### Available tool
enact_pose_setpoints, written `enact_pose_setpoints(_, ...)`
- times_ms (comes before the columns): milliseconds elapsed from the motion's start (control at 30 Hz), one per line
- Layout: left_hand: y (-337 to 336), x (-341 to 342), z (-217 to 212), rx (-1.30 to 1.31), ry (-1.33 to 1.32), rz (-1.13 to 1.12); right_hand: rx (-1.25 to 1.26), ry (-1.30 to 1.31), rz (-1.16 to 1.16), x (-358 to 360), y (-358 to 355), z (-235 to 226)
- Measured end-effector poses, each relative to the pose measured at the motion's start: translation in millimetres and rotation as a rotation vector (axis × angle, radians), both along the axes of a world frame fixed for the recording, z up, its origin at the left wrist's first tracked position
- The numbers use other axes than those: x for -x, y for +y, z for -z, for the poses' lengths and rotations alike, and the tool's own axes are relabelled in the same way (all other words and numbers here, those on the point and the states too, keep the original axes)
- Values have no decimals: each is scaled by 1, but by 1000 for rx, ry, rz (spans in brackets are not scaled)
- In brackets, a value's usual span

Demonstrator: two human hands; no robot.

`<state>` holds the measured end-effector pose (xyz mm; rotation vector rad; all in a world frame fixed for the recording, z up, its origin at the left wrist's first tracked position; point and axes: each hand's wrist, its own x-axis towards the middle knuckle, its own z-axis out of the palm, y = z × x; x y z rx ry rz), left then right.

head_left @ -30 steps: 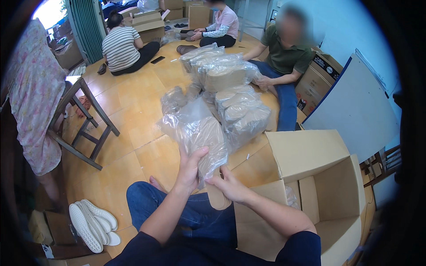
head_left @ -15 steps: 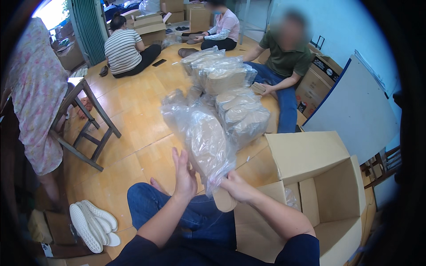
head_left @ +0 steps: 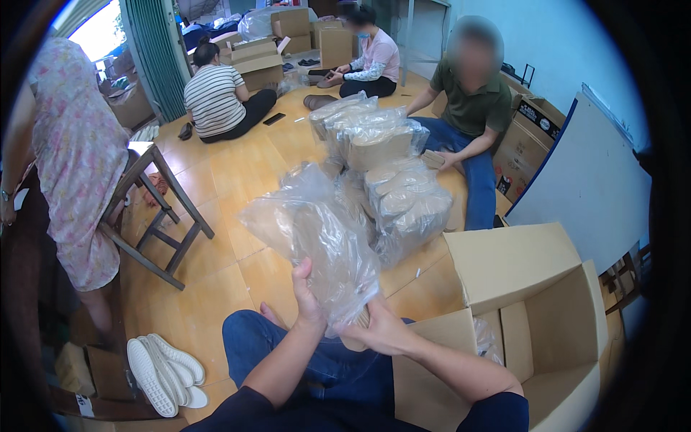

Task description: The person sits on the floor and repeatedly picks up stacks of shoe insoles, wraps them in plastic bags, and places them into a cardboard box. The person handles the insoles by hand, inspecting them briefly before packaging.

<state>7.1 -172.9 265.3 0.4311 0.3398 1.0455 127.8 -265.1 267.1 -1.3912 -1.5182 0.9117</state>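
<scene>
Between my hands, above my lap, is a clear plastic bag (head_left: 335,248) with tan, sole-shaped insoles inside. My left hand (head_left: 308,299) grips the bag's left side, thumb up and the other fingers hidden behind the plastic. At the bag's near end, my right hand (head_left: 381,330) is closed around the stacked insoles (head_left: 354,340), whose rounded ends poke out beside the fingers. Just beyond, more bagged insoles (head_left: 410,198) lie in a heap on the floor.
An open cardboard box (head_left: 515,270) stands at my right, some plastic inside. White shoe soles (head_left: 162,371) lie at lower left, below a wooden stool (head_left: 162,216). A co-worker in a green shirt (head_left: 471,101) sits past the heap; others sit farther back. A whiteboard (head_left: 583,173) leans at right.
My left hand has gone from open beside the bag to gripping its side. The insole ends at my right hand stick out less. The whole view has shifted slightly.
</scene>
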Motion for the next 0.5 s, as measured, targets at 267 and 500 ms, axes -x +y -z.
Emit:
enact_pose_setpoints(267, 7, -6, 3, -100, 213, -112, -34, 120, 122, 8, -2, 9)
enact_pose_setpoints(500, -18, -11, 0, -201, 368, -43, 143, 580, 65, 3, -2, -7)
